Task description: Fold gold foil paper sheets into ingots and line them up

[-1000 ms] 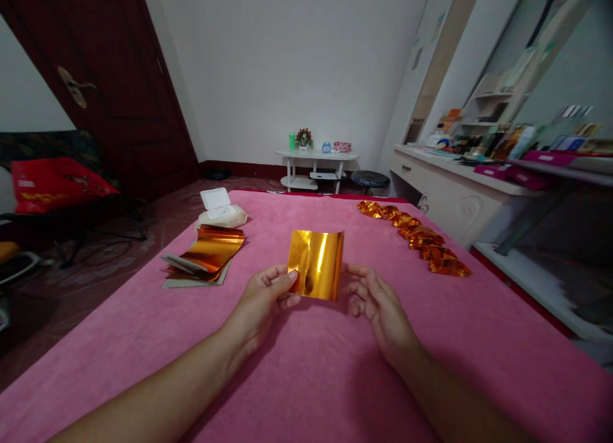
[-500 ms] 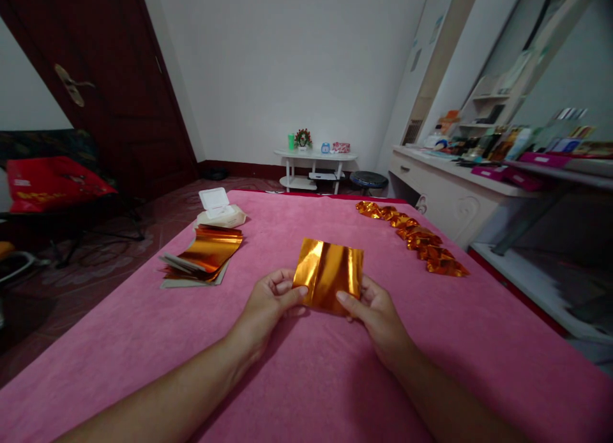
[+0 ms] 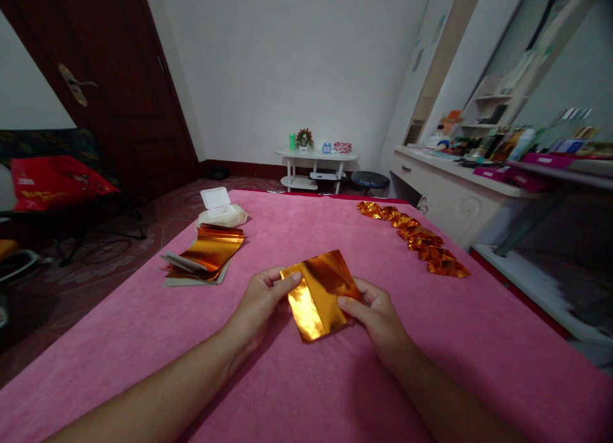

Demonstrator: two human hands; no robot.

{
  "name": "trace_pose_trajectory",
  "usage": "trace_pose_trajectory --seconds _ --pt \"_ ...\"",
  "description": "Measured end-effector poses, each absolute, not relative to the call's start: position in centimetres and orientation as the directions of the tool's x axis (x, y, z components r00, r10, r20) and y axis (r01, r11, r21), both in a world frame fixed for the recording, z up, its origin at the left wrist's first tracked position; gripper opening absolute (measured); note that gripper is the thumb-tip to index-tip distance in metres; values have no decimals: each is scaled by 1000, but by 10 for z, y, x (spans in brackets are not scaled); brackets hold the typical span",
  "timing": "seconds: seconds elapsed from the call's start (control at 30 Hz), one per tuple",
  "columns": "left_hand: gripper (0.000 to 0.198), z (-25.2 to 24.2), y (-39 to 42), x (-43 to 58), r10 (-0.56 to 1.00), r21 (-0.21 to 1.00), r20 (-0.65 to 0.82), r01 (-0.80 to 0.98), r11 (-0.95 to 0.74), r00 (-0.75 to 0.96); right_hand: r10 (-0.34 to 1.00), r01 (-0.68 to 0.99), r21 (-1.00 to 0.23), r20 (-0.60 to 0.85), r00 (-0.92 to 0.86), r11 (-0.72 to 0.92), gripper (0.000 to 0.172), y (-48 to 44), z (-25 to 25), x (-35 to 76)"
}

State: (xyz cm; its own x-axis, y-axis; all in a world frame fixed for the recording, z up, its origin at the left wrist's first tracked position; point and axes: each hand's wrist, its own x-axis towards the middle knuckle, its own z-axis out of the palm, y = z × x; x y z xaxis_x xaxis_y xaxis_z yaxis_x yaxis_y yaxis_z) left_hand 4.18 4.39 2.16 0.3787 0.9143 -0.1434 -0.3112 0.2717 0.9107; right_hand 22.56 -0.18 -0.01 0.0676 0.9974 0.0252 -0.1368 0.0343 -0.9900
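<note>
A square sheet of shiny gold foil paper (image 3: 320, 296) is held tilted above the pink cloth, with a crease running across it. My left hand (image 3: 266, 296) pinches its upper left corner, thumb on top and fingers hidden beneath. On the right edge, my right hand (image 3: 376, 309) grips the sheet between thumb and fingers. To the left lies a stack of gold foil papers (image 3: 211, 251), its top sheets curling up. A row of folded gold foil pieces (image 3: 421, 239) runs along the right side.
The pink cloth (image 3: 297, 392) covers the table. An opened wipes packet (image 3: 223, 213) sits behind the paper stack. Beyond the far edge are a small white table (image 3: 316, 154) and a round stool (image 3: 370, 180). A white dresser (image 3: 445, 187) stands at the right.
The foil sheet has turned between my hands, from nearly straight to slanted, and its lower edge has come nearer to me. My left hand has shifted to a corner.
</note>
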Motion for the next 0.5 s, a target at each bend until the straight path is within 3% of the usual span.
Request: trace_pose_trajectory --seconds 0.2,0.5 --pt "26 12 44 43 909 914 -123 -311 261 399 986 -327 -940 43 164 95 29 0 3 230" --pt "28 12 39 47 933 896 -32 -404 186 358 986 -195 -972 112 120 134 36 0 0 229"
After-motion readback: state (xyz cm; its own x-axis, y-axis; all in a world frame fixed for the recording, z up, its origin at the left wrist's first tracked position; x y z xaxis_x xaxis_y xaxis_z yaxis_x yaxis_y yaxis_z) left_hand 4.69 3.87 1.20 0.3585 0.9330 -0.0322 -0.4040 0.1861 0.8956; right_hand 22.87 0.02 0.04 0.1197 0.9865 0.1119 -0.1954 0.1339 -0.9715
